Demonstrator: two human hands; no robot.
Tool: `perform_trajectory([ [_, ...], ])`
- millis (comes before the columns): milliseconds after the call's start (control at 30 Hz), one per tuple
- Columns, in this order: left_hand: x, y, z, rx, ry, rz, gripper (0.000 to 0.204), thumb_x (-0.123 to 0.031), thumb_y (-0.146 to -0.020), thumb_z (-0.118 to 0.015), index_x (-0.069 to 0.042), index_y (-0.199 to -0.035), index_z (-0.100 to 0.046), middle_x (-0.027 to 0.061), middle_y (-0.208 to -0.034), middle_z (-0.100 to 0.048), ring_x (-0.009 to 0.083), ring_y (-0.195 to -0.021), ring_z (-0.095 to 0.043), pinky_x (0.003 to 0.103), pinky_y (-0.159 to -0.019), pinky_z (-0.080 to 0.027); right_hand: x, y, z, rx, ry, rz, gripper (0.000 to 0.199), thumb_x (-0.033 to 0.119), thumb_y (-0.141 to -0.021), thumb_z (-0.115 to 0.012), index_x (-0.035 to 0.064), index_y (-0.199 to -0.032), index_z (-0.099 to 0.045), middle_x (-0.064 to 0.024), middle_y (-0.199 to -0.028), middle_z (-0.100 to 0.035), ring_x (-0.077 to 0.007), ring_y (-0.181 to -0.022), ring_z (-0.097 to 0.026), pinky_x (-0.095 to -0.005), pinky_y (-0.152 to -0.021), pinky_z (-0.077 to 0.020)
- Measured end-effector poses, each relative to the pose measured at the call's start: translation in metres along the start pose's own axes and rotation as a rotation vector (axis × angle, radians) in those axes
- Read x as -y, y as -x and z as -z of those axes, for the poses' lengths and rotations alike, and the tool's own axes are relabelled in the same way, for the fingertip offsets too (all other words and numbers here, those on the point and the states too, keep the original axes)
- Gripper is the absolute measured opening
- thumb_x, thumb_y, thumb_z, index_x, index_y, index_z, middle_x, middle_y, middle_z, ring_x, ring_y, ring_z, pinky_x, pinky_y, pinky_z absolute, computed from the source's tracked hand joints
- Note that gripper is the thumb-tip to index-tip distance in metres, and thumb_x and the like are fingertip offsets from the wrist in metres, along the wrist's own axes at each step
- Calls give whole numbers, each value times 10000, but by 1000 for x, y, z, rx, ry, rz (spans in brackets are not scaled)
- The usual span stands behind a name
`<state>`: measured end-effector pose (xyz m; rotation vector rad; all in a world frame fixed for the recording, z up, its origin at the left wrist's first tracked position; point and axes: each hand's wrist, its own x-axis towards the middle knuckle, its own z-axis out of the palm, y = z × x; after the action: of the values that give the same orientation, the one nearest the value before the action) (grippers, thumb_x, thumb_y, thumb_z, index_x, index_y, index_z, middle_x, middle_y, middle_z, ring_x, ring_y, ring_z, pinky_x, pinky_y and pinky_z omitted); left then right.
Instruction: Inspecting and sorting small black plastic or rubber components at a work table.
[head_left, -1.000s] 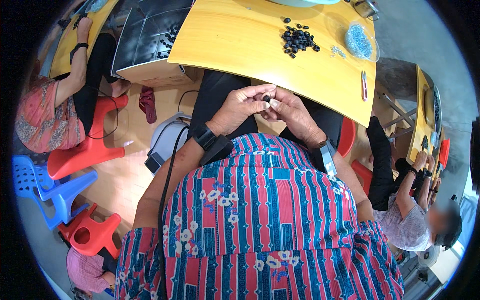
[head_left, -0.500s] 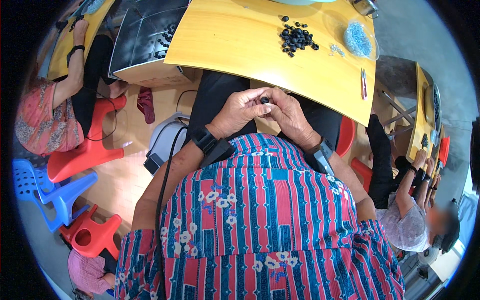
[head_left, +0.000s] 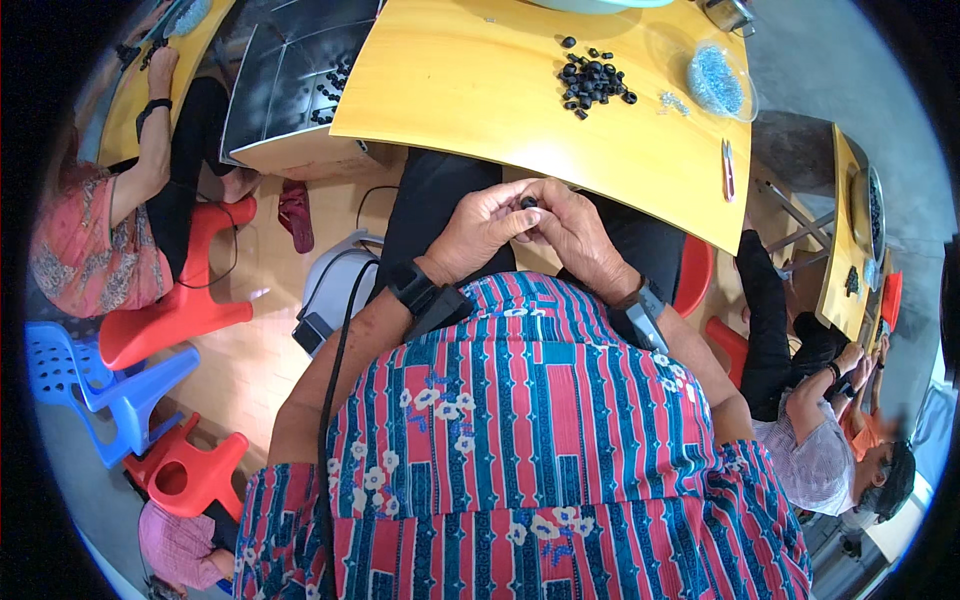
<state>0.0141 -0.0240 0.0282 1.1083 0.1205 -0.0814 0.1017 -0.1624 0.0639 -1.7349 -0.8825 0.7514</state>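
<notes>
Both hands meet over my lap, just off the near edge of the yellow table [head_left: 450,90]. Between their fingertips they pinch a small round black part [head_left: 529,202], partly covered by the fingers. My left hand [head_left: 475,228] is closed with its thumb against the part. My right hand [head_left: 575,228] is closed on it from the other side. A pile of similar black parts [head_left: 592,82] lies on the table ahead. Right of it are a few small clear pieces [head_left: 673,102] and a clear bowl of bluish clear pieces [head_left: 716,80].
Small red-handled snips [head_left: 727,170] lie by the table's right edge. A metal cup [head_left: 728,14] stands at the far right corner. Left of the table is an open box [head_left: 285,85] with black parts inside. Other people work at tables on both sides, near red stools [head_left: 190,465].
My hands stay together on the black part, with only a slight shift of the fingers. At the right, a co-worker's hands have moved back from the table edge.
</notes>
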Motion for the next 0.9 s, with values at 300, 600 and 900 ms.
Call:
perform_trajectory([
  [300, 1, 2, 1, -21, -86, 34, 425, -176, -918, -545, 22, -1285, -460, 41, -1065, -579, 72, -884, -537, 219, -754, -465, -3, -1, -3, 4, -10, 48, 122, 46, -897, -440, -18, -978, -505, -91, -745, -568, -162, -672, -570, -295, -633, -472],
  [600, 7, -3, -3, -99, 32, -63, 375, -106, -925, -509, 21, -1277, -472, 44, -1028, -589, 72, -836, -554, 213, -713, -479, -2, -4, 5, 48, -640, -270, 253, 215, -963, -426, -3, -1038, -528, -44, -767, -576, -138, -723, -582, -233, -638, -447],
  [900, 2, 0, 0, -139, -30, -81, 211, -61, -901, -536, 5, -1100, -553, 53, -875, -622, 99, -775, -612, 215, -672, -503, -20, -1, 11, 213, -1076, -307, 345, 304, -952, -457, -33, -1003, -513, -40, -773, -492, -167, -784, -529, -291, -733, -456],
])
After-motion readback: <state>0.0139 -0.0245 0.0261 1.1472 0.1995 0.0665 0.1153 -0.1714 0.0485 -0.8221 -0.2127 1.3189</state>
